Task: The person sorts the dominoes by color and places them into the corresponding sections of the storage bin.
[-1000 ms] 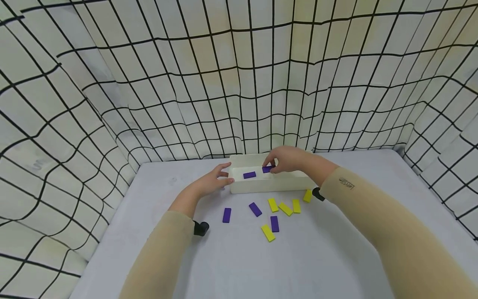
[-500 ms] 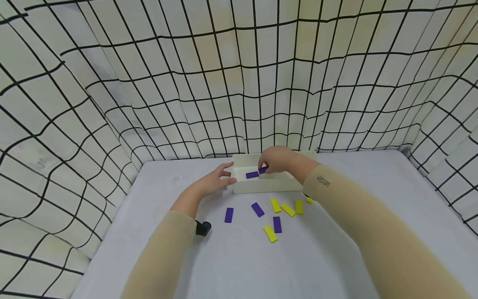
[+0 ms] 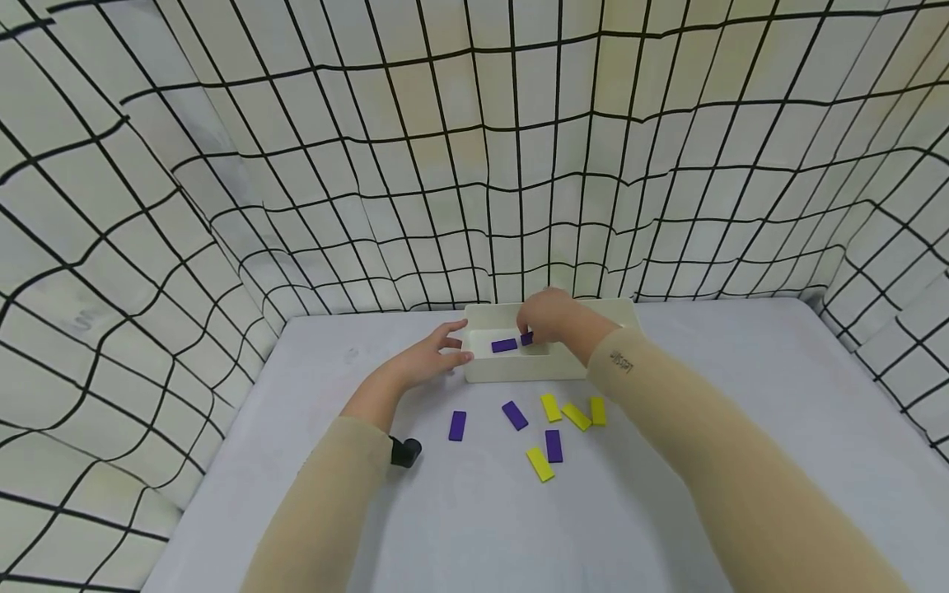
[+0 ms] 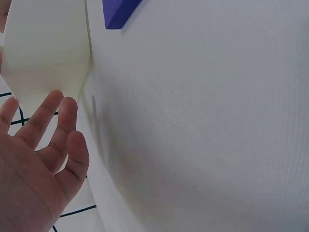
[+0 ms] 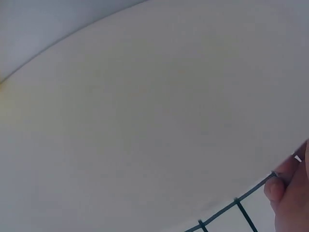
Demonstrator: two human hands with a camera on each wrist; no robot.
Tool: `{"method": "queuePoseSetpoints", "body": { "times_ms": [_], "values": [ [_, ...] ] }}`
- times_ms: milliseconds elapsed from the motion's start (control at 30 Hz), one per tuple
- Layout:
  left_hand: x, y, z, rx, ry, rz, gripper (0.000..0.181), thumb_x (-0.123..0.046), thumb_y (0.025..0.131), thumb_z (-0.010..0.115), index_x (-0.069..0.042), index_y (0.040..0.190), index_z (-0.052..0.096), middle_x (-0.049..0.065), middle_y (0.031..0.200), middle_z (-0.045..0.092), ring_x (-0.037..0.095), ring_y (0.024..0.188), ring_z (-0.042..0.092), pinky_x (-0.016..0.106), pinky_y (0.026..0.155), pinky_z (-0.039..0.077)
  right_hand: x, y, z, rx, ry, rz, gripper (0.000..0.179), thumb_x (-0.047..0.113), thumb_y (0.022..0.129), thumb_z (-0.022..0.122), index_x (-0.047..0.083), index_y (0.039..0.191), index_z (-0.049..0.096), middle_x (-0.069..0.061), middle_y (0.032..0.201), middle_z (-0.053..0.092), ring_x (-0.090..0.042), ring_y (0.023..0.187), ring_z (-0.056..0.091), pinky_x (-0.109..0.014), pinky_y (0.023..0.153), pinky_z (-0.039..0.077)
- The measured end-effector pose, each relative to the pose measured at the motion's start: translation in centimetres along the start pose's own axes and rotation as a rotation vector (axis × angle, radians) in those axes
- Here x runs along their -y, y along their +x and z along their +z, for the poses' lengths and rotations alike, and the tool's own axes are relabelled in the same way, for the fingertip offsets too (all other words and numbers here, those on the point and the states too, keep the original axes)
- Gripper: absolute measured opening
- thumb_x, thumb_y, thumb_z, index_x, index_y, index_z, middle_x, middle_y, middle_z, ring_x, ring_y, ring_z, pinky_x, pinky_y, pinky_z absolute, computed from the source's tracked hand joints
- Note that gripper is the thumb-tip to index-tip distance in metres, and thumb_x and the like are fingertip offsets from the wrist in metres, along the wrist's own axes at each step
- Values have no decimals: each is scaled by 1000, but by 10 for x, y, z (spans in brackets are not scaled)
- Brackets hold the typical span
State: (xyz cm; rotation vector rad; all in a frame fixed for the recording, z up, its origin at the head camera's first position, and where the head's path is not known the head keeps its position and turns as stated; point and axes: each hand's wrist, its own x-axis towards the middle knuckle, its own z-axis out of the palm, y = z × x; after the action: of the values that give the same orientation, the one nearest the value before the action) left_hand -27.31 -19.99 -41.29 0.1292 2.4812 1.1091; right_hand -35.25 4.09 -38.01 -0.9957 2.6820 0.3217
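Note:
A long white box (image 3: 519, 369) stands near the table's back edge. Inside, on its left part, lies a purple block (image 3: 504, 345), flat and rectangular. Just right of it my right hand (image 3: 549, 315) reaches down into the box and pinches a second purple block (image 3: 526, 338), partly hidden by the fingers. My left hand (image 3: 424, 359), fingers spread and relaxed, touches the box's left end. In the left wrist view, the fingertips of the left hand (image 4: 41, 154) rest at the box end (image 4: 48, 53). The right wrist view shows mostly box wall (image 5: 145, 111); the held block is hidden there.
In front of the box, several yellow blocks (image 3: 540, 464) and three purple blocks (image 3: 457, 426) lie scattered on the white table (image 3: 474, 527). A black grid net (image 3: 489, 156) over pale walls rises behind and at both sides. My right forearm (image 3: 712, 428) crosses the right side.
My right hand has moved left inside the box, bringing its purple block close to the one lying there. My left hand has stayed at the box end. The head view has shifted slightly.

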Motion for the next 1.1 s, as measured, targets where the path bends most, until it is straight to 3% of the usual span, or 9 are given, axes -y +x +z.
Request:
{"method": "queuePoseSetpoints", "body": {
  "times_ms": [100,233,367,467,600,800,1100],
  "values": [
    [-1,-1,0,-1,-6,2,74,-43,98,60,-36,157,17,11,154,38,34,138,39,61,111,27,2,2,2,-6,-7,1,21,13,89,73,23,107,74,4,108,71,-21,112,61,-52,116,21],
    [-2,-1,0,8,-17,4,74,-42,98,61,-36,157,17,11,154,38,34,138,39,60,111,27,5,2,4,-11,-29,-7,20,11,89,71,22,104,75,5,105,72,-21,111,62,-53,116,20],
    [-2,-1,0,11,-8,9,74,-43,98,60,-35,158,17,12,154,38,34,139,39,60,111,27,4,2,6,-29,-48,-22,18,13,90,71,23,105,75,5,106,72,-20,109,63,-52,115,23],
    [-2,-2,0,6,-1,9,74,-42,98,60,-35,158,16,12,154,38,33,132,48,59,111,29,4,1,5,-42,-48,-38,18,15,93,70,22,108,75,4,109,71,-20,108,62,-48,111,33],
    [-3,-3,0,8,0,8,74,-41,99,60,-35,158,16,12,154,39,28,119,59,57,110,32,3,-3,2,-44,-14,-58,19,20,95,68,22,113,74,4,114,69,-19,107,62,-41,99,45],
    [-4,-2,-1,2,-1,12,74,-41,99,60,-35,158,16,12,153,39,27,118,59,56,110,32,0,-10,-4,-81,108,-60,22,26,94,70,22,116,74,4,103,67,-16,96,60,-35,85,49],
    [-4,-4,0,6,2,6,74,-40,99,59,-34,158,15,12,153,39,28,118,59,56,109,32,-2,-30,-6,-151,223,-103,25,27,92,73,22,116,74,6,101,67,-15,95,59,-37,85,48]
  ]
}}
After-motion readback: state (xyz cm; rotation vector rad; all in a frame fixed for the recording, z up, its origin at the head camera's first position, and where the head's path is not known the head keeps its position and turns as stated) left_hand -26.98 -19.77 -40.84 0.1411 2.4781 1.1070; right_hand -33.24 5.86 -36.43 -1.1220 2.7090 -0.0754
